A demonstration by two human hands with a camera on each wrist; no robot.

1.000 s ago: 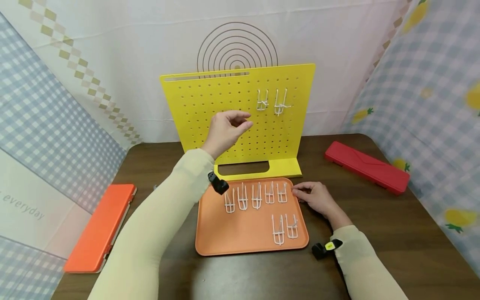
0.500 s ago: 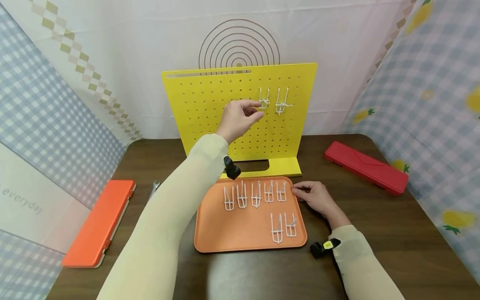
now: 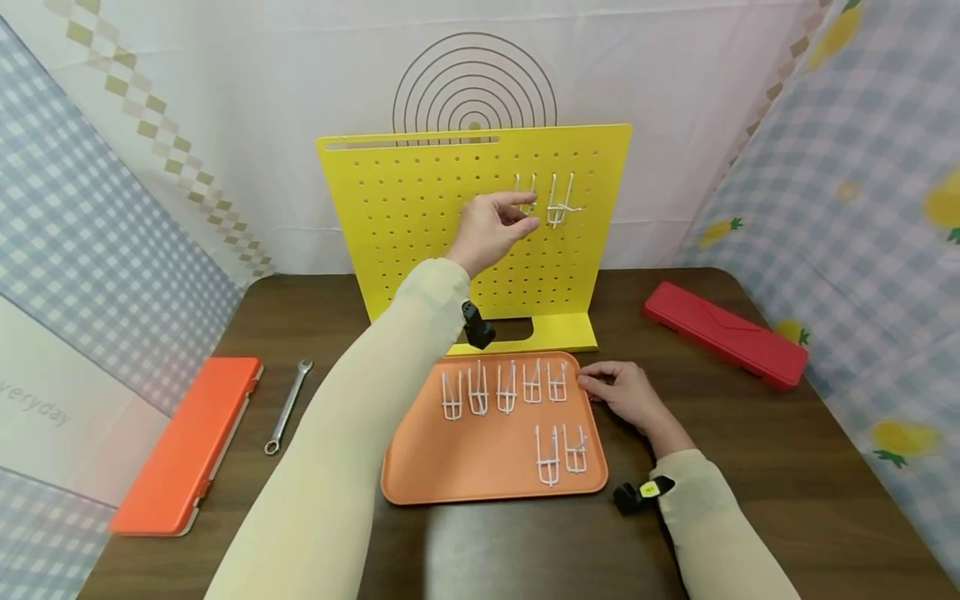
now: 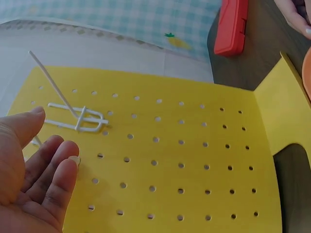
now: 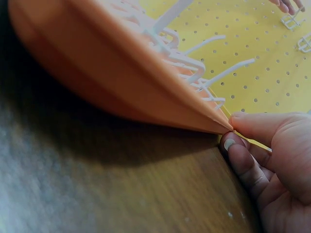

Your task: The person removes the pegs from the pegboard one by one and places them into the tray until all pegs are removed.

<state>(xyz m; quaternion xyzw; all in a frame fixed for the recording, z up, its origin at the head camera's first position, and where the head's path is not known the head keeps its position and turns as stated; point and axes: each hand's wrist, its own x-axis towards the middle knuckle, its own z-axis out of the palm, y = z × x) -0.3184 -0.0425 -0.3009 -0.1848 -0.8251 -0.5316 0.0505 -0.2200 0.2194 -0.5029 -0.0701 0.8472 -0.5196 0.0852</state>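
A yellow pegboard (image 3: 420, 225) stands upright behind an orange tray (image 3: 457, 475). Two white double-prong hooks hang near its upper right; the right one (image 3: 557, 213) shows fully, and the left one (image 3: 533, 183) is partly hidden by my left hand (image 3: 491, 225). That hand is raised at the left hook, with a gap between thumb and fingers and nothing visibly held; whether it touches the hook is unclear. My right hand (image 3: 622, 392) pinches the tray's right rim, thumb on top and fingers below. Several more white hooks (image 3: 506, 390) lie on the tray.
At the left lie an orange case (image 3: 191, 450) and a metal wrench (image 3: 288, 408). A red case (image 3: 727, 333) lies at the right on the brown table (image 3: 750, 467). Checked and patterned cloths hang around the sides and back.
My left hand has moved right and up across the pegboard to the left hanging hook. The wrench has come into sight beside the sleeve. My right hand stays on the tray rim.
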